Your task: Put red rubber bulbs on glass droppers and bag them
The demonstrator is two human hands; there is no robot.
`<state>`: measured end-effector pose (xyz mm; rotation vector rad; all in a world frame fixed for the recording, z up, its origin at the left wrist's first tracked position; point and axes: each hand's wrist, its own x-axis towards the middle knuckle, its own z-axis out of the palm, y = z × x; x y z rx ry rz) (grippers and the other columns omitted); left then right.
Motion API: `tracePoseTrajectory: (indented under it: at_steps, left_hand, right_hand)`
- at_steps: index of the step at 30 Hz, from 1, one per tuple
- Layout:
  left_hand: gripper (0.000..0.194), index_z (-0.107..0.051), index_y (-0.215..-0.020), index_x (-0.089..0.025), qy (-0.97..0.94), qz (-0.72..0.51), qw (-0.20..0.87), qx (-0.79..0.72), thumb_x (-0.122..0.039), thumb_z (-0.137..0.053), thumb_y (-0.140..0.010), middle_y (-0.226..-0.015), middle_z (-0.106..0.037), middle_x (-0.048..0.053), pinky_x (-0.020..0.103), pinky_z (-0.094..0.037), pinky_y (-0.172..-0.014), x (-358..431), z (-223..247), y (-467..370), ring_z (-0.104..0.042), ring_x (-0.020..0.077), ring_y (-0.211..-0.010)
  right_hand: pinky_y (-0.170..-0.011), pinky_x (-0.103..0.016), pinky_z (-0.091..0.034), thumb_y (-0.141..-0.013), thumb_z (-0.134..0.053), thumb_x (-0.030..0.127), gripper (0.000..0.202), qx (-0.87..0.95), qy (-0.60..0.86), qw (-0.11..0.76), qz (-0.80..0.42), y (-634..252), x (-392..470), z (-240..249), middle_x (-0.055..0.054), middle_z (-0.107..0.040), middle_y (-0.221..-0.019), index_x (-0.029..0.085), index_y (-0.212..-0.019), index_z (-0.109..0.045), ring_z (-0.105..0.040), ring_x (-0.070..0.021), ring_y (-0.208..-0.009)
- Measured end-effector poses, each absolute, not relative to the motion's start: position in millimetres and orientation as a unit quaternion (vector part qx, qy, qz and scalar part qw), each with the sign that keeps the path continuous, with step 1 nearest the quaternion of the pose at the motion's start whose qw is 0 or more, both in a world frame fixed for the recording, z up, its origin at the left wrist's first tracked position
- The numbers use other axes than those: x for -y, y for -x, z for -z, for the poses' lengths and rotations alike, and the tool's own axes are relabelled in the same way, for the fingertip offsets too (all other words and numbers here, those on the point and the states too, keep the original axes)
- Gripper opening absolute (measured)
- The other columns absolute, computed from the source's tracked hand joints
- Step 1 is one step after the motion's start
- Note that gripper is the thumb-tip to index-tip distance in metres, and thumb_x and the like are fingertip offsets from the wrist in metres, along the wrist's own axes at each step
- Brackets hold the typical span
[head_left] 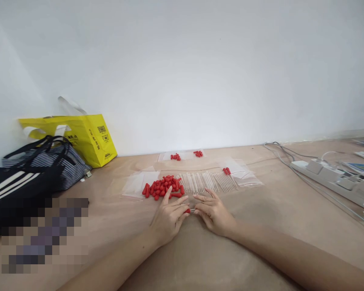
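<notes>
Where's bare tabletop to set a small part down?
Widest free patch: between the right hand and the power strip, nearer the hand. Another lies between the yellow bag and the left-hand plastic bags. Crowded: just beyond both hands, with red pieces and thin rods; also far left, around the striped bag.

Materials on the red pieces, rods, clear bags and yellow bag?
Red pieces: likely rubber or plastic; opaque, even red, low sheen.
Rods: pale, thin and straight with light glints; plastic or metal, can't tell.
Clear bags: probably thin plastic film; the tabletop shows through.
Yellow bag: perhaps coated woven or nonwoven plastic; smooth printed sides, crisp folds.
</notes>
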<state>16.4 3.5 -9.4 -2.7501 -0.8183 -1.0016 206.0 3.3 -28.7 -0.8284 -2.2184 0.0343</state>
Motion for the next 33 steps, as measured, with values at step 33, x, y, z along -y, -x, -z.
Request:
tracePoseTrajectory:
  at_steps: [33]
  left_hand:
    - [0.034,-0.048,-0.112,-0.023,0.846,0.291,0.093,0.437,-0.025,-0.05,-0.077,-0.112,-0.055,0.005,0.048,-0.021,-0.099,-17,12,-2,-0.043,0.0237,-0.11]
  right_hand:
    - [-0.077,-0.039,-0.022,-0.078,-0.04,0.025,0.028,0.562,0.794,0.223,0.063,-299,-77,17,-0.009,-0.064,-0.084,0.02,-0.097,-0.06,-0.049,-0.0256,-0.091]
